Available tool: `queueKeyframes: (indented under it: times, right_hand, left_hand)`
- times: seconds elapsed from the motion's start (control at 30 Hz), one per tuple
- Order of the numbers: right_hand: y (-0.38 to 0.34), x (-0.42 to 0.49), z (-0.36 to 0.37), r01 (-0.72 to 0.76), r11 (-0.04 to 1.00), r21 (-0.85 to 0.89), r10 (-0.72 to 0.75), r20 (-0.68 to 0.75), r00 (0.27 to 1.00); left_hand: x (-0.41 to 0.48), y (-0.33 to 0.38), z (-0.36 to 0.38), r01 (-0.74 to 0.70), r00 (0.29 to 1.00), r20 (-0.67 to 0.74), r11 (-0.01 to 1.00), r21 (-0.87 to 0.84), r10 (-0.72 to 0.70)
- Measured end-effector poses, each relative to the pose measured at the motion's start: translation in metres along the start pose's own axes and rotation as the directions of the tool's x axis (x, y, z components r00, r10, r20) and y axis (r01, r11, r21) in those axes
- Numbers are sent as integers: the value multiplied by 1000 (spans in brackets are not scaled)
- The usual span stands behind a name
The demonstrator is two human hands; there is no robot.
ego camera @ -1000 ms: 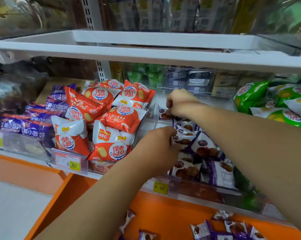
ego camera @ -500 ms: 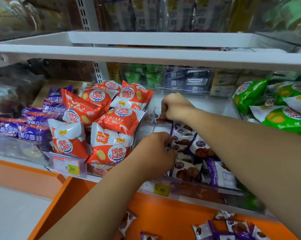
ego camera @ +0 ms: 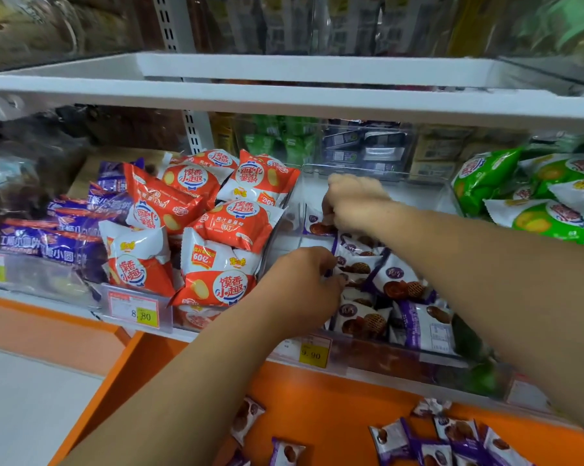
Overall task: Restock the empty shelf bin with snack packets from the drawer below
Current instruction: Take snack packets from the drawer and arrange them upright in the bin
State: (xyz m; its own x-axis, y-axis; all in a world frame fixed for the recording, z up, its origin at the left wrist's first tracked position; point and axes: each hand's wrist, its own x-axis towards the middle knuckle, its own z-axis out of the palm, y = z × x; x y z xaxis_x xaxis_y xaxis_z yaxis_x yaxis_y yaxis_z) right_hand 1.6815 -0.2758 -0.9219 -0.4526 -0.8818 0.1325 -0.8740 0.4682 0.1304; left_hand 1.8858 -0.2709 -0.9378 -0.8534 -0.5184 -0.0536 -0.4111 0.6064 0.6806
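My left hand [ego camera: 300, 284] sat at centre frame with its fingers curled together, pinching the crimped edge of a middle packet [ego camera: 357, 265] that lay in the row inside the clear bin [ego camera: 371, 170]. My right hand [ego camera: 354, 203] reached deeper, just above centre, knuckles up and fingers bent down tightly on the top of a back packet [ego camera: 314, 225], which stood against the left wall of the bin. The other snack packets [ego camera: 398, 284] overlapped towards the front of the bin, small glossy pillow packs in white and purple printed with brown ridged biscuits. The bin was hard transparent plastic with straight walls, and its rear floor showed bare white. A yellow price tag [ego camera: 312, 354] hung on its front lip. Below, at the bottom of the frame, the orange drawer [ego camera: 334, 395] had a smooth flat surface with loose packets [ego camera: 452, 438] of the same kind scattered on it. Puffy orange-red bags [ego camera: 223, 274] were heaped left of the bin, and green bags [ego camera: 536, 210] to its right.
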Motion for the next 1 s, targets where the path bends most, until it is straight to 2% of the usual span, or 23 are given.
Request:
queueKeyframes:
  times: [0.07, 0.23, 0.3, 0.37, 0.47, 0.57, 0.77, 0.87, 1.0]
  right_hand:
    - [6, -8, -20, 1, 1000, 26, -2, 30, 1000]
    - [3, -65, -80, 18, 961, 276, -19, 1, 1000]
    - [-1, -97, -96, 36, 950, 310, -37, -5, 999]
    - [-3, -126, -99, 11, 951, 310, -32, 63, 997]
    - [1, -157, -87, -64, 978, 197, 17, 232, 973]
    - [7, -173, -69, -117, 984, 133, 75, 286, 955]
    - [11, -170, -40, -131, 986, 101, 115, 152, 982]
    - [13, -163, -34, -160, 981, 114, 145, 126, 981]
    - [24, -157, -45, -217, 937, 275, 188, 129, 974]
  left_hand:
    - [-6, 6, -3, -19, 1000, -7, 999, 37, 20]
    - [-35, 29, -20, -101, 989, -105, 994, 38, 105]
    - [-51, 34, -25, -150, 976, -148, 985, 86, 162]
    - [-66, 32, -24, -163, 967, -170, 972, 170, 192]
    - [-70, 29, -14, -98, 979, -151, 966, 237, 137]
    - [-53, 37, -3, -16, 998, -62, 966, 256, 32]
    - [-25, 35, 10, 157, 987, 27, 979, 130, -161]
    - [-17, 32, 12, 149, 984, 73, 978, 149, -161]
    - [-16, 25, -4, 136, 979, 157, 991, -12, -133]
